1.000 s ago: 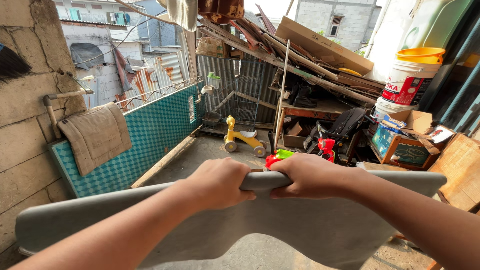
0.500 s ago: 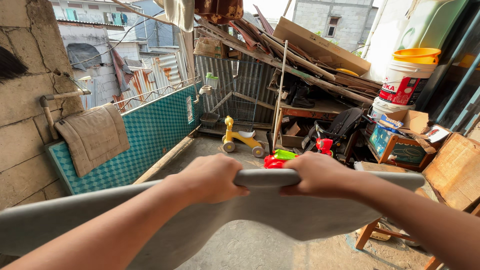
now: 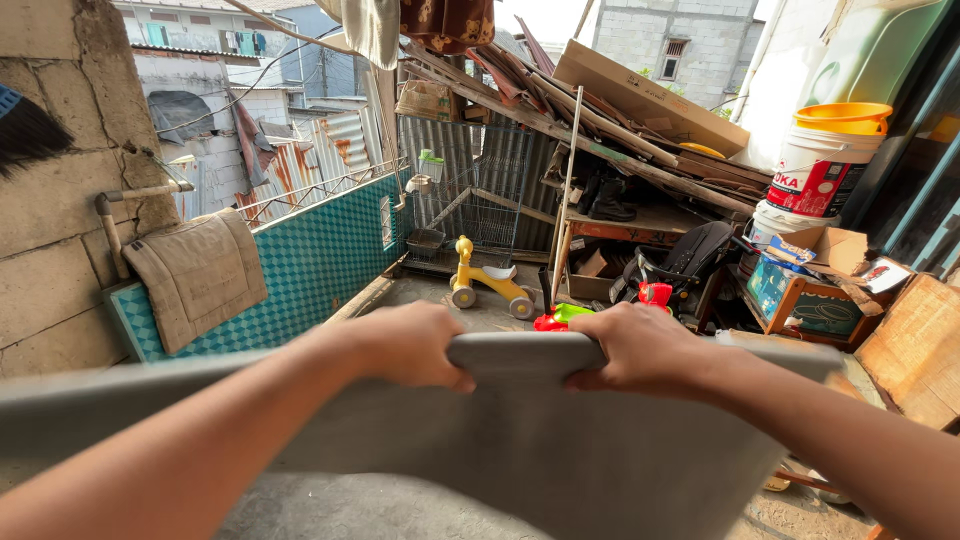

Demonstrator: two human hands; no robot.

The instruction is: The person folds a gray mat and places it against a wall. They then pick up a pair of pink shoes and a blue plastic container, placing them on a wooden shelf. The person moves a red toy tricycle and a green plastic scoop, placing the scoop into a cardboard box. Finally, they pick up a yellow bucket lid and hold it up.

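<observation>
While the grey cloth (image 3: 520, 440) is held stretched at chest height, its folded top edge is gripped by the left hand (image 3: 405, 345) and right hand (image 3: 640, 348); shaking out seems underway, so firm, even grips are needed next

Beyond the hands lies an open, sunlit yard with a bare concrete floor (image 3: 440, 295). To their left rises a rough block wall (image 3: 70, 190), and a low wall faced with teal tiles (image 3: 320, 260) runs away from it; a tan quilted mat (image 3: 195, 275) hangs over that low wall. Straight ahead a yellow ride-on toy (image 3: 485, 280) stands on the floor before a wire cage (image 3: 480, 195) and corrugated metal sheets (image 3: 545, 170). Up and to the right, planks and boards (image 3: 640, 110) lean over a wooden shelf (image 3: 640, 225). Further right, white buckets (image 3: 815, 180) are stacked, one capped by an orange basin (image 3: 845, 117). Grey block buildings (image 3: 680, 40) stand behind under a bright sky.
</observation>
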